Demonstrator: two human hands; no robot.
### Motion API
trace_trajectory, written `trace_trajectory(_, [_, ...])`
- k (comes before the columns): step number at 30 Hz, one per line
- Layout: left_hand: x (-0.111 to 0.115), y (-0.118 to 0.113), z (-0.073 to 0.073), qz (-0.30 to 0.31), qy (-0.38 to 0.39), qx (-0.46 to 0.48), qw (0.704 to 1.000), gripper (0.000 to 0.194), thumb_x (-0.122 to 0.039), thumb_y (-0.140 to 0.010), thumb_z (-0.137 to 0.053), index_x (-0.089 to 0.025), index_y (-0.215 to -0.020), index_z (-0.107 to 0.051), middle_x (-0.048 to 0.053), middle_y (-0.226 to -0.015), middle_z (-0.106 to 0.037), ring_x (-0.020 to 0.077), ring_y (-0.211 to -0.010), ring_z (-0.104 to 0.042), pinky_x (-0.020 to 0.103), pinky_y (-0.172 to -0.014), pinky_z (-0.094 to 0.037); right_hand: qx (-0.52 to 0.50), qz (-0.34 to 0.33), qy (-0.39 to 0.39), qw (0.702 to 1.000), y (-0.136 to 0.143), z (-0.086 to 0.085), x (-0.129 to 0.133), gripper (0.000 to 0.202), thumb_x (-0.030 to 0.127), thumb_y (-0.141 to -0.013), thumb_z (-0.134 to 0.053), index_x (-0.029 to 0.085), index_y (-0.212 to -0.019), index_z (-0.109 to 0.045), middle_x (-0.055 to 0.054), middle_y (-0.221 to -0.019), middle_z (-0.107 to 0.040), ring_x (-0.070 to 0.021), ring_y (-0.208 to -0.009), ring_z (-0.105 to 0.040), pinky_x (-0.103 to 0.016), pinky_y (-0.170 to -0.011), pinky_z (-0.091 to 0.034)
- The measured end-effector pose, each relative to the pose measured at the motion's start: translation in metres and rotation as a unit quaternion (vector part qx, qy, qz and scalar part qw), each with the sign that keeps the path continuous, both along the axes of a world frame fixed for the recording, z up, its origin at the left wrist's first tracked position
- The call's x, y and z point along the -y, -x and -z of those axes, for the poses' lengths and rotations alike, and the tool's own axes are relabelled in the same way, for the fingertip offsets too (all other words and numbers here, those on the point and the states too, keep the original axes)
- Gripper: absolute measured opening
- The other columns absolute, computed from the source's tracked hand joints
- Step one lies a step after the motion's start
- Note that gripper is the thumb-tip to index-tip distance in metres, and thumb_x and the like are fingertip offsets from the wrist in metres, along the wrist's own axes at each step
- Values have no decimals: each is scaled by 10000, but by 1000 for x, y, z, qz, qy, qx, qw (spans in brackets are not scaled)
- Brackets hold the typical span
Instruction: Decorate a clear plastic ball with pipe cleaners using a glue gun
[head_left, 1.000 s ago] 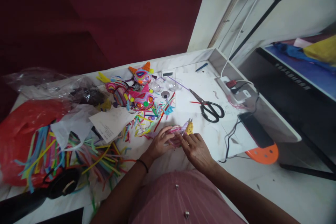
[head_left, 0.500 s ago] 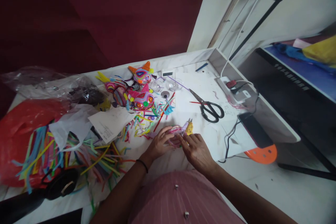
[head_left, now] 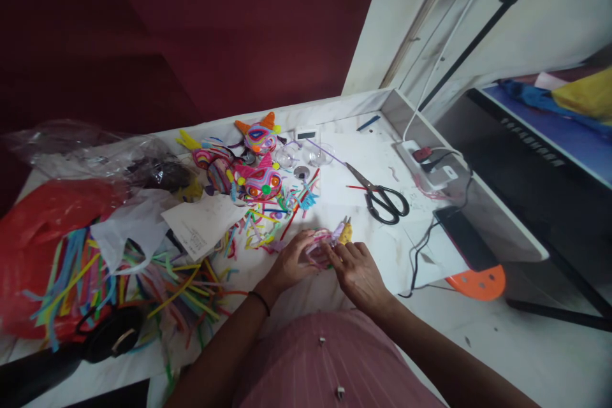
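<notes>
Between my hands, low over the table, is a pink and purple pipe-cleaner craft piece [head_left: 319, 248] with a yellow tuft at its right end. My left hand [head_left: 292, 261] is curled round its left side. The fingers of my right hand [head_left: 358, 273] press on its right side, and they hide part of it. Beyond them lie finished-looking pipe-cleaner animal figures, one with pink ears [head_left: 262, 182] and one with orange ears [head_left: 261, 135]. Short pipe-cleaner scraps [head_left: 261, 226] are scattered just past my left hand. Black-handled scissors [head_left: 386, 204] lie beyond my right hand.
Long pipe cleaners [head_left: 71, 280] spill from a red plastic bag [head_left: 52, 217] at left, near a black object [head_left: 109, 335]. Clear plastic domes [head_left: 320, 154] stand at the back. A power strip [head_left: 428, 166], a phone [head_left: 466, 239] and a black cable line the right side.
My left fingers have shifted slightly on the craft piece, showing more of its pink side. The right hand stays at the same place with hardly any movement.
</notes>
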State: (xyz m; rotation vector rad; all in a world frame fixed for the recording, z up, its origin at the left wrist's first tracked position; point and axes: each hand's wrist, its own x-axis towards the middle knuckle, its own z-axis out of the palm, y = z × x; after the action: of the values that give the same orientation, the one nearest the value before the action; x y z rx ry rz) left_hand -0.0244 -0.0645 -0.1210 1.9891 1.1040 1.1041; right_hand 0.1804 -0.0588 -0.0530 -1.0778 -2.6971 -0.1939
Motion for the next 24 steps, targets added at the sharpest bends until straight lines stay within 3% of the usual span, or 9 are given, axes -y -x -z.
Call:
trace_trajectory(4, [5, 9, -7, -44, 10, -26, 999, 769, -406, -751, -762, -236, -1404, -392, 148, -1384, -533, 289, -1278, -525, 444, -1027, -487, 5, 1, 1, 1000, 0, 1, 1, 466, 32, -843, -530, 60, -1308, -533, -145, -990, -642, -267, -836, -495, -398, -738, -345])
trace_trajectory(8, [7, 32, -14, -175, 26, -63, 982, 296, -260, -936, -495, -188, -1220, -537, 138, -1199, -607, 227, -1102, -611, 363, -866, -544, 7, 6, 6, 1000, -2, 3, 2, 466, 42, -851, -525, 61, -1316, -521, -146, -995, -633, -267, -846, -495, -407, -757, -351])
trace_trajectory(11, [5, 51, -18, -232, 41, -119, 964, 199, -180, -924, -449, -188, -1013, -626, 84, -970, -644, 209, -951, -627, 351, -827, -527, 9, 9, 10, 1000, -2, 5, 3, 467, 32, -849, -514, 73, -1313, -525, -137, -963, -626, -264, -836, -496, -406, -747, -349])
trace_trajectory(17, [8, 54, -24, -230, 82, -235, 941, 73, -238, -837, -601, -193, -857, -656, 62, -871, -628, 216, -795, -611, 327, -725, -503, 10, 12, 7, 1000, -1, 5, 2, 447, 19, -845, -531, 67, -1289, -550, -141, -957, -629, -264, -836, -497, -399, -741, -347])
trace_trajectory(20, [11, 46, -25, -225, 92, -272, 931, 154, -319, -795, -681, -203, -894, -661, 73, -928, -625, 228, -817, -604, 307, -691, -484, 12, 15, 8, 1000, -1, 5, 2, 452, 16, -837, -543, 71, -1285, -560, -135, -933, -631, -260, -817, -496, -397, -740, -346])
trace_trajectory(24, [12, 43, -23, -209, 94, -281, 932, 119, -272, -882, -578, -209, -838, -669, 65, -861, -630, 196, -769, -596, 266, -663, -458, 13, 20, 11, 1000, 0, 4, 1, 469, 14, -830, -553, 85, -1294, -556, -120, -915, -630, -253, -810, -501, -390, -733, -343])
